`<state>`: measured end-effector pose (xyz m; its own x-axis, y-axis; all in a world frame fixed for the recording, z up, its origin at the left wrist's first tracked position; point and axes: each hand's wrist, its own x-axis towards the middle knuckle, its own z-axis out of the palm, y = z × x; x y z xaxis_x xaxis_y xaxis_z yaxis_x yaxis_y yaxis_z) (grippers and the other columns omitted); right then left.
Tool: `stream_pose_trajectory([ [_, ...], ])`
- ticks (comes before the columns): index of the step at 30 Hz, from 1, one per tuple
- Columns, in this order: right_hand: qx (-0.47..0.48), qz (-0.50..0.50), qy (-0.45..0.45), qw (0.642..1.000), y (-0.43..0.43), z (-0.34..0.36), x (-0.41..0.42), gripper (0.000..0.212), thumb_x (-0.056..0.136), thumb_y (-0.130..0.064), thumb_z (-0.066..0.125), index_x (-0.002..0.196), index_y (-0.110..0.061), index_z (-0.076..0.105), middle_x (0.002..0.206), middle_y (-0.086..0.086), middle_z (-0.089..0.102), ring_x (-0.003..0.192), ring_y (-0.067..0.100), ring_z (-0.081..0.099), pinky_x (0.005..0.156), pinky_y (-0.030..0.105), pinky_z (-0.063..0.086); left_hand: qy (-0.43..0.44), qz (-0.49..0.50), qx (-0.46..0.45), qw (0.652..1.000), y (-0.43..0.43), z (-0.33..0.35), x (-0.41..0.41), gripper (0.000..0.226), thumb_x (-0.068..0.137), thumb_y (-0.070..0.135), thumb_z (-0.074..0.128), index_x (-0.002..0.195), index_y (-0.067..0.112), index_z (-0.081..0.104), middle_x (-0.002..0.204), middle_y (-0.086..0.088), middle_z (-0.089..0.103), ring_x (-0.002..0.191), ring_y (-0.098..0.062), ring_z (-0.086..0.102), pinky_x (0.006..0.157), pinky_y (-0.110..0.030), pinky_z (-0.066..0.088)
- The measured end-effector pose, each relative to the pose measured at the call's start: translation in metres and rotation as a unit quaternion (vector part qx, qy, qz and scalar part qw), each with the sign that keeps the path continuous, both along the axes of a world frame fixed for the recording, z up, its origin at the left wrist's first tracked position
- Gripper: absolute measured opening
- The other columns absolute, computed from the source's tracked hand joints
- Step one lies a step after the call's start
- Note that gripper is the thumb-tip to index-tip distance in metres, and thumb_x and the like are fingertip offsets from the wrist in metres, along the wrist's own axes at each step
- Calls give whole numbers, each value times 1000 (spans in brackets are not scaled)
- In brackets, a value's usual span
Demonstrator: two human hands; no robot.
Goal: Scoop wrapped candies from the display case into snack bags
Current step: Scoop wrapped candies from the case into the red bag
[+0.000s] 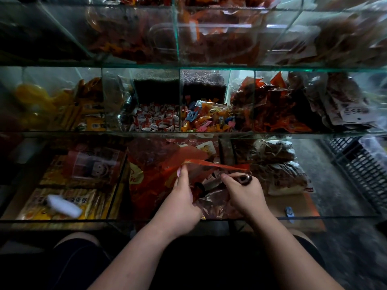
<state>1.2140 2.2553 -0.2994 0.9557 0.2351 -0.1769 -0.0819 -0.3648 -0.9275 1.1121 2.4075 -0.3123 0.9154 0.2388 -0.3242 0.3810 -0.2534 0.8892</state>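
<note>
Both your hands are on the snack bag, right in front of you, over the lowest tier of the glass display case. Left hand pinches the bag's red top edge, thumb & fingers closed on the film. Right hand grasps the bag's opposite side, fingers curled in. Smth small & dark sits at its fingertips, can't tell what. The bag mouth is stretched into a long red strip btw the two hands; the body below is crinkled, see-through, reddish.

The candies sit one tier beyond the bag, behind glass. White-and-red wrapped candies fill the cmpt just beyond & a bit left of the bag. Mixed bright candies, orange, blue, pink, fill the cmpt straight beyond it. Both piles are well apart from the bag.

Left of the bag, yellow packs lie flat under glass, w/ a blurred white object by them. Right of the bag, clear sacks of brown snacks. Further right, a black crate. A small blue thing lies just right of the bag, near your right wrist.
</note>
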Motion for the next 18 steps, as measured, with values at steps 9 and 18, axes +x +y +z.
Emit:
stream_pose_trajectory([
  [9, 121, -164, 82, 976, -22, -6, -4, 37, 82, -48, 71, 79, -11, 76, 60, 10, 71, 48, 22, 66, 47, 30, 50, 15, 11, -11, 1000, 14, 4, -5, 140, 49, 44, 77, 150, 46, -20, 151, 32, -22, 147, -1, -9, 122, -31, 9],
  [18, 151, -187, 33, 970, -49, 21, -9, 44, 91, -47, 65, 73, -8, 72, 53, 16, 66, 38, 21, 53, 38, 24, 39, -137, 65, 300, 942, -15, 58, -15, 85, 87, 9, 63, 156, 35, 22, 159, 25, 15, 148, -2, 15, 113, -18, 14],
])
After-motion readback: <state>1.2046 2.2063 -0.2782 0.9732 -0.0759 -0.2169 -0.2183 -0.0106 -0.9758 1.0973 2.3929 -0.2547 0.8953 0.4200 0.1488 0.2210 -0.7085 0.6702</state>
